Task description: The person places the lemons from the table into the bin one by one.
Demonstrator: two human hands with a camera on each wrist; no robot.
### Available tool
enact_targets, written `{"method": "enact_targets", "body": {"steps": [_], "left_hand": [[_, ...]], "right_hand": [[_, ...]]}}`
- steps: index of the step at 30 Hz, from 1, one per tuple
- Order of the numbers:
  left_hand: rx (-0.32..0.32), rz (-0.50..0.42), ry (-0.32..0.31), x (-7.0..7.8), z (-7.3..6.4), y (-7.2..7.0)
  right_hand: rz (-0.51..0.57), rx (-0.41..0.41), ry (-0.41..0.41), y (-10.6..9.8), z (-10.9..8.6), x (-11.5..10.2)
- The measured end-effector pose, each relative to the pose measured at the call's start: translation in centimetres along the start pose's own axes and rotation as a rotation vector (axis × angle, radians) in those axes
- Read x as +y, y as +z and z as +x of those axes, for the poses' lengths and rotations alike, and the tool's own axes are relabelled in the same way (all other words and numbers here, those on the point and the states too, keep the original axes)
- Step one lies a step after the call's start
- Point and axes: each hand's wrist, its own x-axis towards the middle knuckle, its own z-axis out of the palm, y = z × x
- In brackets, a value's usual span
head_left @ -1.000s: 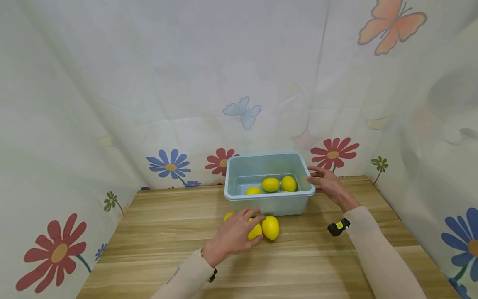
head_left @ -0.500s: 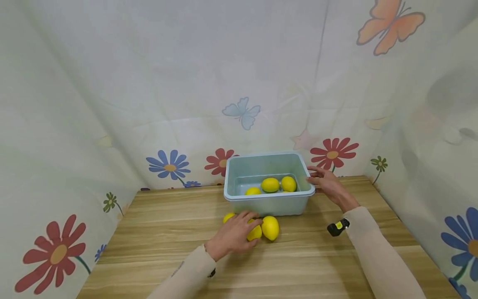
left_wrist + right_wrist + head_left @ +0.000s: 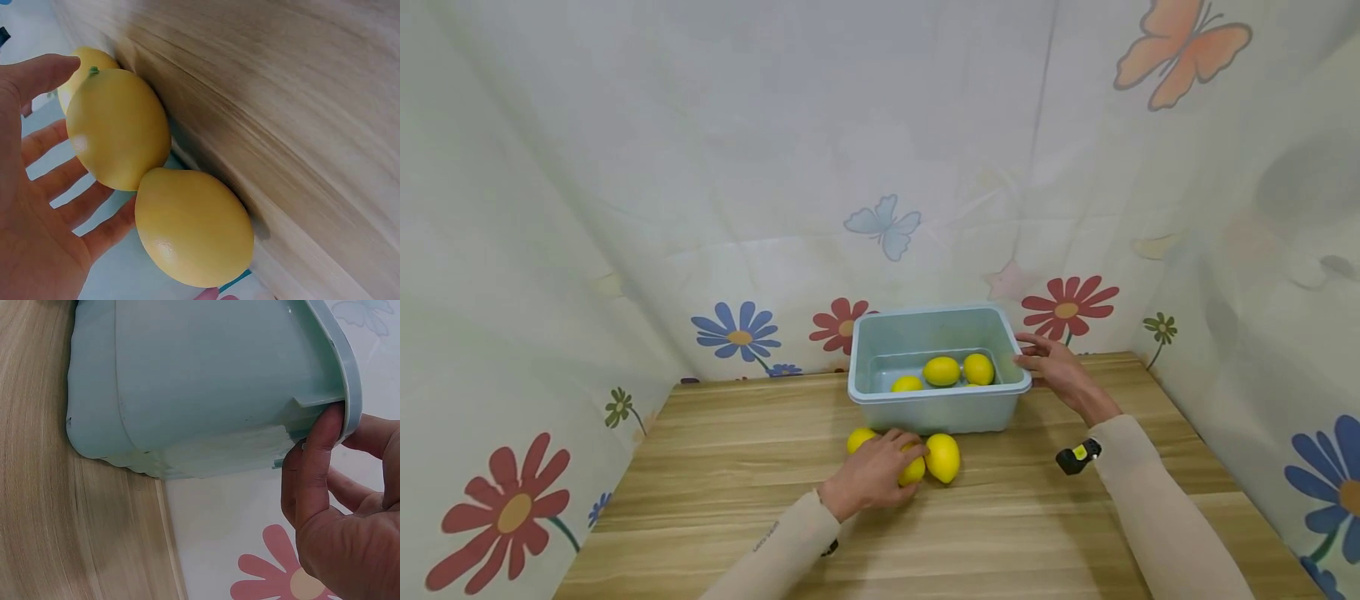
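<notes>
My left hand (image 3: 874, 473) cups loosely over a lemon (image 3: 912, 468) on the table in the head view. In the left wrist view, that green-tipped lemon (image 3: 119, 128) lies between the thumb and the rather straight, spread fingers (image 3: 78, 203); firm contact is not clear. A second lemon (image 3: 943, 458) sits just to its right, and a third lemon (image 3: 859, 438) shows partly beyond the hand. My right hand (image 3: 1060, 375) holds the right rim of a pale blue plastic bin (image 3: 940, 411), fingers tucked under the lip (image 3: 353, 394) in the right wrist view.
Several lemons (image 3: 942, 372) lie on the bin's floor, one mostly hidden by its front wall. The bin stands at the back of a wood-grain table (image 3: 737, 467). Floral-printed sheeting (image 3: 760, 208) hangs behind and along both sides.
My left hand has shifted slightly right and drawn its fingers closer around the middle lemon. The right hand and the bin stay as they were.
</notes>
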Motion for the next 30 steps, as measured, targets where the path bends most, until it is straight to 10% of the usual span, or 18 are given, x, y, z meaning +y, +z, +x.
{"method": "enact_targets", "body": {"steps": [30], "left_hand": [[-0.164, 0.007, 0.07, 1.8, -0.3, 1.4]], "right_hand": [[0.026, 0.0, -0.007, 0.0, 0.1, 0.2]]}}
